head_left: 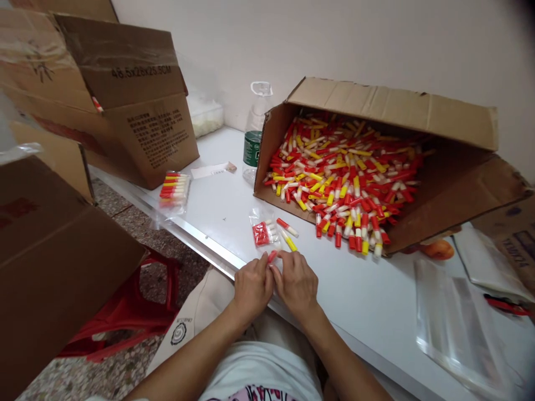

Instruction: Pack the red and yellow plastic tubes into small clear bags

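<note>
My left hand and my right hand meet at the table's front edge. Their fingers are closed on the near end of a small clear plastic bag, with a pinkish-red piece between the fingertips. Whether that piece is inside the bag I cannot tell. Several short tubes with red and white ends lie side by side in the bag. Just beyond my right hand are a loose red-and-white tube and a loose yellow-and-white tube.
A tipped cardboard box spills red, yellow and white tubes. A filled bag lies left, near another carton. Behind stands a plastic bottle. Clear bags lie right; a red stool is below left.
</note>
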The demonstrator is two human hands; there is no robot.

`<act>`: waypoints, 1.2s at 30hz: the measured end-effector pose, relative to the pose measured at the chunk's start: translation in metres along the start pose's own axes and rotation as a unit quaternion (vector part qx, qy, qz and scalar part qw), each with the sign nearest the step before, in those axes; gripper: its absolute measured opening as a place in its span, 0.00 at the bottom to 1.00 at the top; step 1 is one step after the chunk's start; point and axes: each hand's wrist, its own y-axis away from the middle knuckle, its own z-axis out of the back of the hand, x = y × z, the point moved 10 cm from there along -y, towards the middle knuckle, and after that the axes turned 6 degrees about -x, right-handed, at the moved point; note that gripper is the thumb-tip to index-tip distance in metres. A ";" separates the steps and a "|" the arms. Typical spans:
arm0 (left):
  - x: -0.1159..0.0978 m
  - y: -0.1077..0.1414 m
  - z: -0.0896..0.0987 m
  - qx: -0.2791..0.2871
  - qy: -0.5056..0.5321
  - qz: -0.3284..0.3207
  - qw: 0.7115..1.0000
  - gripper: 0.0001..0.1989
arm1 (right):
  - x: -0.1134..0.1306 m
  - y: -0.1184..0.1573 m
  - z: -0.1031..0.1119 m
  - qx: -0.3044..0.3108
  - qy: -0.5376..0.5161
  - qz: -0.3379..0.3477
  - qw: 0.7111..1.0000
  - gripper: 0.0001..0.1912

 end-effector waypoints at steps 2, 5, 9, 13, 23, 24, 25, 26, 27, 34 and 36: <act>-0.004 0.002 -0.003 0.010 -0.002 -0.020 1.000 0.17 | -0.007 -0.007 -0.013 0.050 0.003 -0.034 0.998 0.12; -0.004 0.003 -0.006 0.022 0.008 -0.030 0.999 0.17 | -0.015 -0.013 -0.034 0.143 -0.046 -0.056 0.987 0.13; 0.001 0.003 -0.007 0.020 0.029 -0.014 0.999 0.16 | -0.014 -0.016 -0.043 0.194 -0.084 -0.049 0.976 0.14; -0.009 0.007 -0.004 -0.006 0.058 -0.049 0.997 0.17 | -0.017 -0.026 -0.048 0.160 -0.031 -0.106 0.981 0.15; 0.038 -0.007 0.008 -0.042 0.041 0.087 0.994 0.16 | -0.027 -0.038 -0.036 0.167 -0.190 -0.075 0.965 0.20; 0.043 -0.007 0.011 -0.046 0.034 0.101 0.993 0.16 | -0.041 -0.038 -0.031 0.145 -0.147 -0.106 0.973 0.20; 0.046 -0.008 0.012 -0.049 0.032 0.113 0.992 0.16 | -0.054 -0.037 -0.028 0.132 -0.086 -0.134 0.978 0.19; 0.048 -0.008 0.014 -0.050 0.031 0.119 0.991 0.16 | -0.062 -0.035 -0.028 0.132 -0.026 -0.150 0.980 0.17; 0.049 -0.008 0.015 -0.052 0.031 0.121 0.991 0.17 | -0.067 -0.032 -0.030 0.144 0.020 -0.152 0.978 0.16; 0.037 -0.017 0.026 -0.080 0.036 0.079 0.993 0.15 | -0.038 0.001 -0.007 0.187 -0.198 -0.052 0.961 0.14; 0.029 -0.018 0.025 -0.079 0.040 0.061 0.994 0.15 | -0.026 0.009 0.004 0.181 -0.205 -0.022 0.962 0.14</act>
